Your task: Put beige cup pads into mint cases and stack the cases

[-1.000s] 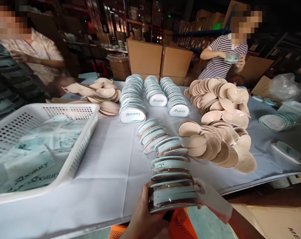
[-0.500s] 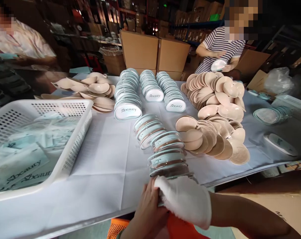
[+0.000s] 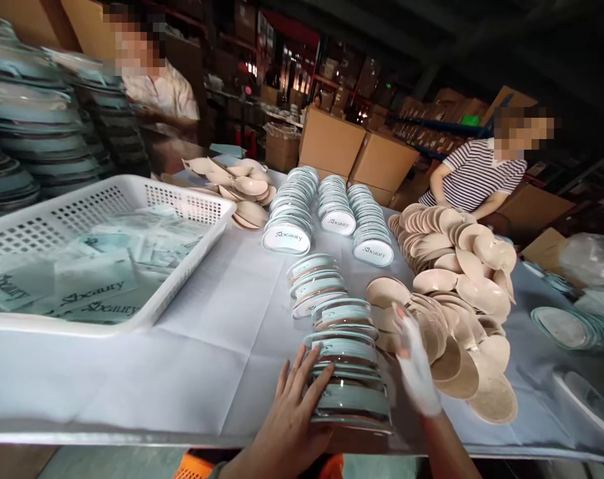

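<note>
My left hand [image 3: 295,406] lies with fingers spread over the left side of the near row of clear-fronted cases [image 3: 352,396], which have pale blue rims and stand on edge. My right hand [image 3: 416,362], in a white glove that leaves the fingertips bare, is to the right of that row, slightly blurred. Its fingers are stretched out beside the pile of beige bra cups [image 3: 446,319], and nothing shows in them. Farther back stand three rows of cases with white "beauty" fronts [image 3: 287,238].
A white perforated basket [image 3: 182,286] at the left holds flat printed packets [image 3: 92,279]. More beige cups [image 3: 249,186] lie behind it. Tall stacks of cases [image 3: 37,133] rise at the far left. Two people stand beyond the table [image 3: 202,362], near cardboard boxes [image 3: 332,146].
My hands have parted from the near end of the row. The left now rests along the cases; the right has moved forward to the cups. The view has shifted left.
</note>
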Motion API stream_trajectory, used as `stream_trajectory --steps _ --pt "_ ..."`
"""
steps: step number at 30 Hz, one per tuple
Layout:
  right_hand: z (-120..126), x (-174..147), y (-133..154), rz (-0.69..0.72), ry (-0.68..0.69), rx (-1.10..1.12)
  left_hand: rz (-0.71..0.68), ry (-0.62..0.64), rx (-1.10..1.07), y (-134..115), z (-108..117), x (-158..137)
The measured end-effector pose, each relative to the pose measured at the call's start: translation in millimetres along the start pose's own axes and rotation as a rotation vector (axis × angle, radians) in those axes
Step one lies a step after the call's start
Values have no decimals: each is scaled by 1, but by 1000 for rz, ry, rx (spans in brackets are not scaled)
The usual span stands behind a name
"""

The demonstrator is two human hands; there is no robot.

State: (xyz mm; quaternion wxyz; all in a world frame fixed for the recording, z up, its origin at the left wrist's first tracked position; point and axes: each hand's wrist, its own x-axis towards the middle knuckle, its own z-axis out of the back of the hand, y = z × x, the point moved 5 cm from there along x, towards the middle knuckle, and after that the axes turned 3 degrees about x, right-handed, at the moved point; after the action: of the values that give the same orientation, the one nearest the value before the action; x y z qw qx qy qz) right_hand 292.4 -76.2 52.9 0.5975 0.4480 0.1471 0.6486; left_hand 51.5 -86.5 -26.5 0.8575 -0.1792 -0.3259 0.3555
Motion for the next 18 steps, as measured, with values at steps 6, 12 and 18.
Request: stream_trajectory --steps 6,12,18 --pt "-57 73 -20 -135 156 10 -47 -23 82 8 10 -4" --pt "-105 63 -8 28 170 -27 92 61 97 48 58 -4" --pt "-82 123 -10 45 -60 -38 199 -170 -42 64 91 -45"
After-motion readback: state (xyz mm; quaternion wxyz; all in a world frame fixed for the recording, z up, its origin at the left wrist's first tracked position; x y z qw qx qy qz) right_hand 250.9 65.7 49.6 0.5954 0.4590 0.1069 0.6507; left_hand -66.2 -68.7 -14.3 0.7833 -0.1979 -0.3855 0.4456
